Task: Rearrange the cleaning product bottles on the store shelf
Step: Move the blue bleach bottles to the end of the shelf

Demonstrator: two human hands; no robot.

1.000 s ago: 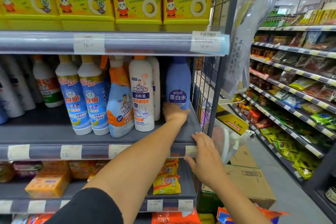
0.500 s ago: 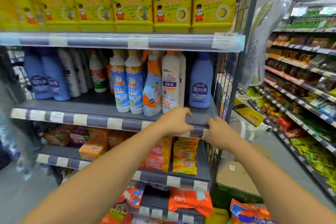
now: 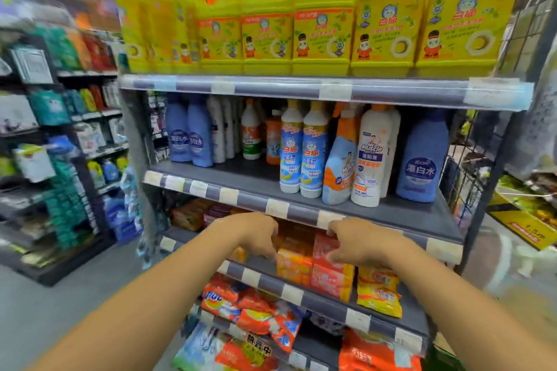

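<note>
On the grey middle shelf (image 3: pixel 376 214) stand cleaning bottles: a lilac bleach bottle (image 3: pixel 422 156) at the right, a white Mr Muscle bottle (image 3: pixel 372 156), an orange-and-blue spray bottle (image 3: pixel 339 166), two white-and-blue bottles (image 3: pixel 303 153), and two more lilac bottles (image 3: pixel 188 132) at the left. My left hand (image 3: pixel 256 233) and my right hand (image 3: pixel 358 242) hover just below the shelf's front edge, in front of orange soap packs (image 3: pixel 301 262). Both hands have loosely curled fingers and hold nothing.
Yellow detergent jugs (image 3: pixel 322 30) fill the top shelf. Soap and powder packets (image 3: pixel 378 292) lie on the lower shelves. A wire grid side panel (image 3: pixel 470 184) closes the shelf's right end. Another aisle of shelves (image 3: pixel 60 144) stands at the left across the grey floor.
The view has pulled back from the shelf and turned left. My left hand left the lilac bottle's base, both hands let go of the shelf edge and dropped below it.
</note>
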